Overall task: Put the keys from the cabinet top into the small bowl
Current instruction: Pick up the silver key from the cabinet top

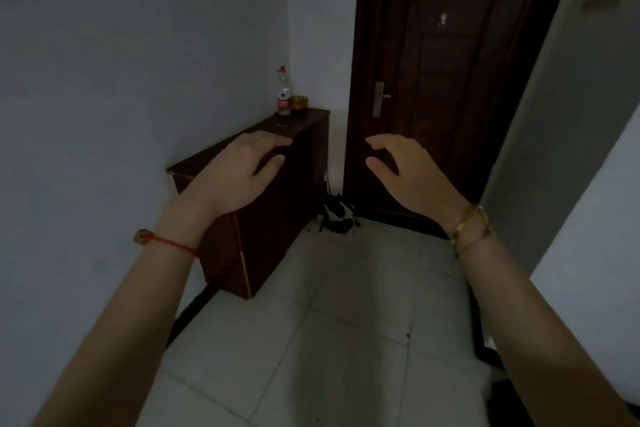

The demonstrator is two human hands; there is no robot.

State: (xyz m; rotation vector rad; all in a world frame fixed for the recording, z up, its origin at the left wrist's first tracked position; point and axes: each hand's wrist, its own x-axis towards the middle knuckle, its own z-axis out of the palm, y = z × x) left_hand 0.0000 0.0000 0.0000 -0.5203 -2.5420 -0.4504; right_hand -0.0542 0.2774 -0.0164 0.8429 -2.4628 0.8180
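A dark wooden cabinet stands against the left wall of a dim hallway. At the far end of its top sits a small amber glass bowl, beside a plastic bottle. A small faint object that may be the keys lies on the top, just in front of the bottle. My left hand is raised in front of the cabinet top, empty, fingers apart. My right hand hovers in front of the door, also empty with fingers spread. Both hands are well short of the bowl.
A clear plastic bottle with a red cap and label stands left of the bowl. A dark brown door with a brass handle closes the hallway. A black and white bag lies on the tiled floor by the cabinet's far corner.
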